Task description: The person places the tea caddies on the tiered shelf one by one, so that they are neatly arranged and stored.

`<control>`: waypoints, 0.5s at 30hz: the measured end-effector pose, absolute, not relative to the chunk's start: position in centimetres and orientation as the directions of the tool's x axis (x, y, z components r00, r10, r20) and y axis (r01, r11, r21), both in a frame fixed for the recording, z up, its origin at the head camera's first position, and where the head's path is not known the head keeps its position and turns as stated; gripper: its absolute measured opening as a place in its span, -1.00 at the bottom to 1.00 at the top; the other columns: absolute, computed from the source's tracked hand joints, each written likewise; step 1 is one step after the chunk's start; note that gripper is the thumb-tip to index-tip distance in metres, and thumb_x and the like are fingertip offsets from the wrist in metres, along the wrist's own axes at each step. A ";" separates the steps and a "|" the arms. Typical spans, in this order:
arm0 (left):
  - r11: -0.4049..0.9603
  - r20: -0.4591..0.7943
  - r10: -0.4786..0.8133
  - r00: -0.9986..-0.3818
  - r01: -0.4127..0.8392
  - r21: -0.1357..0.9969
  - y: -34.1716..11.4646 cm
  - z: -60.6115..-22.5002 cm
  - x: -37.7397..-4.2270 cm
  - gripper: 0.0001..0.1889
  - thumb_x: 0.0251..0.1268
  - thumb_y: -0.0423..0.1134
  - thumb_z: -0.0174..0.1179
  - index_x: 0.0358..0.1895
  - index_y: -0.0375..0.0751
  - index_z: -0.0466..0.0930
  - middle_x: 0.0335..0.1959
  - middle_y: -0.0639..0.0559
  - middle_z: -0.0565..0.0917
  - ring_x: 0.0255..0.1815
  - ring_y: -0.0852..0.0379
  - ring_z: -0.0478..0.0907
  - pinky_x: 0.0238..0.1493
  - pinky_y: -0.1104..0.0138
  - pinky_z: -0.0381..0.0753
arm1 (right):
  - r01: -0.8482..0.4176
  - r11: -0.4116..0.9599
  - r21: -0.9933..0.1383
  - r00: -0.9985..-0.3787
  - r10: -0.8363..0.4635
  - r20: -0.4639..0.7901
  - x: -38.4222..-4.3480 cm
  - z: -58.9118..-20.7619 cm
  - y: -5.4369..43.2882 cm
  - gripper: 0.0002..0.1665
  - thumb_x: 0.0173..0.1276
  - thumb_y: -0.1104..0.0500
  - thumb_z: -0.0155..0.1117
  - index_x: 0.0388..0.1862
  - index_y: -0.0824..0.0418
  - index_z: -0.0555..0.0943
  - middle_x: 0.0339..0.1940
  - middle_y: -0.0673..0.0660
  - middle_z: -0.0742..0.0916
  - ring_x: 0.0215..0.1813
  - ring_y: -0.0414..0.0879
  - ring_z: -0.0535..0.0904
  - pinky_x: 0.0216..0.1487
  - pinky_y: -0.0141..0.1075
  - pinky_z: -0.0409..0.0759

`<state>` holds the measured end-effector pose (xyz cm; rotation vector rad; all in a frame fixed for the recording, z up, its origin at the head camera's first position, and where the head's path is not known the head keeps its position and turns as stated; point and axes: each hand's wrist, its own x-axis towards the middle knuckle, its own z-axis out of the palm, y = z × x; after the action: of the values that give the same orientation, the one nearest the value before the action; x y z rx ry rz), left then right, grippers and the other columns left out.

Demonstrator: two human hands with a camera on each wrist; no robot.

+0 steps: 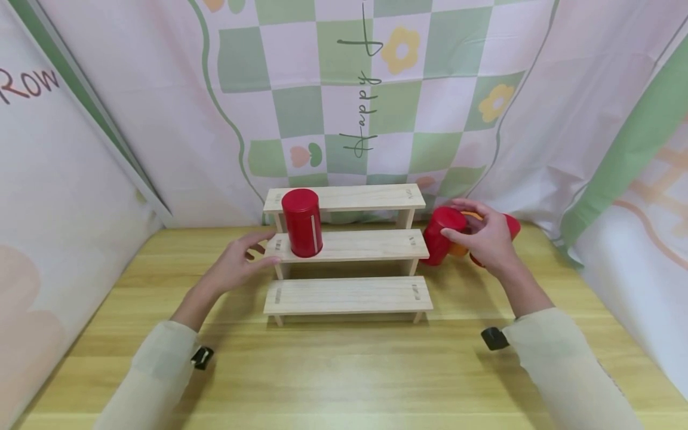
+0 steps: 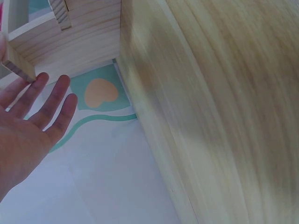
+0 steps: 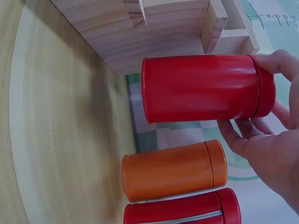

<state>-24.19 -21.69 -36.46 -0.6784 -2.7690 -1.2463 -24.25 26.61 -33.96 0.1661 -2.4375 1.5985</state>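
A three-step wooden display rack [image 1: 349, 297] stands on the table, with a red canister [image 1: 302, 224] upright at the left of its middle step. At that step's left end, my left hand [image 1: 240, 261] holds the plank, thumb at its front edge and fingers toward the back. My right hand [image 1: 491, 239] grips a second red canister [image 3: 201, 88] near its lid, thumb on one side and fingers on the other. This canister is beside the rack's right end. Beyond it, an orange canister [image 3: 170, 172] and another red canister [image 3: 180, 208] stand side by side, partly behind my right hand in the head view.
The wood-grain table [image 1: 322, 370] reaches back to a checkered cloth backdrop [image 1: 344, 107]. Cloth walls also border the left and right sides. A small black device [image 1: 494, 338] sits at the right wrist and another black device [image 1: 202, 358] at the left.
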 end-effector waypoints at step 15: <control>0.586 0.201 0.373 -0.906 0.398 0.706 -21.7 -36.4 -24.2 -0.35 0.40 -0.21 0.37 0.46 -0.39 0.41 0.42 -0.33 0.50 0.12 -0.24 0.60 0.11 -0.10 0.64 | -0.197 0.366 -0.910 -0.971 0.057 0.233 -24.0 -33.5 26.9 -0.28 0.38 0.18 0.49 0.47 0.28 0.49 0.21 0.00 0.65 0.06 -0.34 0.60 0.01 -0.58 0.61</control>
<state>-24.22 -21.66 -36.36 -0.6730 -2.7701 -1.2452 -23.97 26.85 -33.53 0.1253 -2.4022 1.6470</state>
